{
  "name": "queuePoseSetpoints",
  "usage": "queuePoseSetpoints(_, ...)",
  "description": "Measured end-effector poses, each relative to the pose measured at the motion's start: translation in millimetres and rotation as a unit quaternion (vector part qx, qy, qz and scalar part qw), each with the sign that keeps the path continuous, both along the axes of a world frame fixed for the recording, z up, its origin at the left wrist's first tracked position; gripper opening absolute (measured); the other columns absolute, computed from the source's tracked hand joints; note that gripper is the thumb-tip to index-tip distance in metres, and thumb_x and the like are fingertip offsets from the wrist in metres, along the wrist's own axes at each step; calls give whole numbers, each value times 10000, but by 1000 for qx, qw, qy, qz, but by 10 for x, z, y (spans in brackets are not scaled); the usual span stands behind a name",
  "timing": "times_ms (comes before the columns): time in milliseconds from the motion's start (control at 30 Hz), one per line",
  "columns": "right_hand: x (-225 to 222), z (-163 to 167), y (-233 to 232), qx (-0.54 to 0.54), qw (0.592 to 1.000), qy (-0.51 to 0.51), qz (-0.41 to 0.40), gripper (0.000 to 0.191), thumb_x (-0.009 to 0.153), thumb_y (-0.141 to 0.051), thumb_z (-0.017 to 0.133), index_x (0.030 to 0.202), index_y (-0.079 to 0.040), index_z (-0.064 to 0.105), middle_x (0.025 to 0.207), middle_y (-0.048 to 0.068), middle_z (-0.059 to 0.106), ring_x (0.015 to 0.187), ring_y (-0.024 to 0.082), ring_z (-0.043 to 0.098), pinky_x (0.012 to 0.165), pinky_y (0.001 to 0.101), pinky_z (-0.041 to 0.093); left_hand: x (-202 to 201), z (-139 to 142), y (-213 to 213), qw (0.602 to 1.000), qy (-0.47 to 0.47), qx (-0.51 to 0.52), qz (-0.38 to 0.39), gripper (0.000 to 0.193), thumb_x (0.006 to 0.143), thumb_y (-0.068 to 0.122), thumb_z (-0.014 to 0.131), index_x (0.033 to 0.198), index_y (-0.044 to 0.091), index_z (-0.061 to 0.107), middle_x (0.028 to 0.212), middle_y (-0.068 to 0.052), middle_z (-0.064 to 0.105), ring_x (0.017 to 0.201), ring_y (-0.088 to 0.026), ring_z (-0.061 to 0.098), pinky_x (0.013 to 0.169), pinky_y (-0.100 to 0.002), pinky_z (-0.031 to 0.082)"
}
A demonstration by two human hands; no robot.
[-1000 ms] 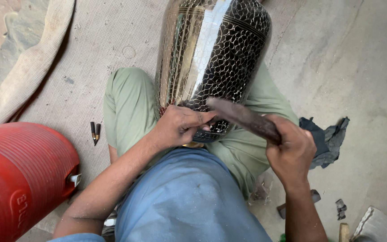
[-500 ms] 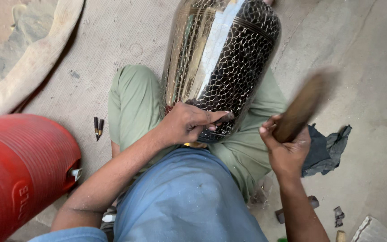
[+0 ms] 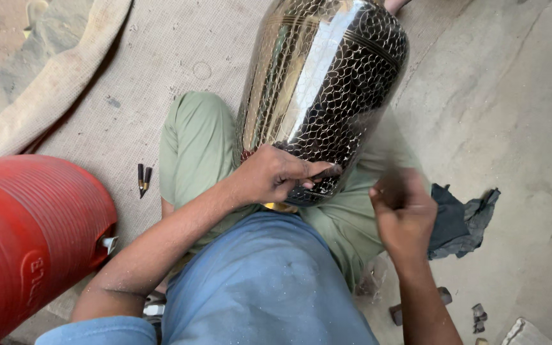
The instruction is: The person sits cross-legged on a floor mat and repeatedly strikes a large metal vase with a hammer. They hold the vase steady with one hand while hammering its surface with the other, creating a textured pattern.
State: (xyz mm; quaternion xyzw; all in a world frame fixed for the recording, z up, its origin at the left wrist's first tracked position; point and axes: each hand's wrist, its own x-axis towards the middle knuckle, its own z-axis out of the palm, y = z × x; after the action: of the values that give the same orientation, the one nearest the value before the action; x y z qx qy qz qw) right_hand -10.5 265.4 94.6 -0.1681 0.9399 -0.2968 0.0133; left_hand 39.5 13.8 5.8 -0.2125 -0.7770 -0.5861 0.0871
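1. Floor (image 3: 512, 96): grey concrete, with a coarse beige mat (image 3: 161, 64) under the seated person.
2. Red ribbed barrel (image 3: 27, 236): lies on its side at the person's left, spout facing the knee.
3. Metal vessel (image 3: 324, 89): big, shiny, covered in a hammered scale pattern, with a plain polished strip down the middle. It lies tilted across the lap on green trousers (image 3: 196, 147), its lower end near the belly.
4. Dark cloth (image 3: 461, 217): crumpled on the floor just right of the right thigh.
5. Left hand (image 3: 273, 176): grip closed on a small dark tool (image 3: 327, 171), its tip touching the vessel's lower end.
6. Right hand (image 3: 404, 211): blurred fist, just right of the vessel's lower end, not touching it. Fingers curled shut; whatever it holds is too blurred to tell.
7. Two small dark punches (image 3: 143, 179): lying together on the mat, beside the left knee.
8. Small dark scraps (image 3: 478, 312): on the floor near the right elbow.
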Motion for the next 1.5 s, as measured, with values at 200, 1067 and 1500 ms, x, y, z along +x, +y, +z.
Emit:
queuePoseSetpoints(200,-9,-166,93,24,995,-67,-66,350,816,3,675,1144,-116,698,791,68,716,680,191,678,648,355,512,-28,-16,-1,999,29,31,16,635,801,-60,645,1386,188,653,980,-70,778,843,-181,780,791,-326,626)
queuePoseSetpoints(1067,-52,-218,165,-26,998,-50,-32,294,870,45,759,1147,-35,698,883,31,702,769,102,622,709,275,515,-143,-15,-41,999,19,-4,-25,607,817,-1,730,1383,203,650,868,-41,777,790,-161,776,722,-324,598)
queuePoseSetpoints(1500,-69,-283,25,-142,989,-24,33,341,866,183,747,1115,-37,677,839,100,640,780,190,635,764,347,537,-184,-104,-52,998,41,-5,-38,595,783,-58,672,1309,220,681,895,-55,776,798,-172,782,704,-334,597)
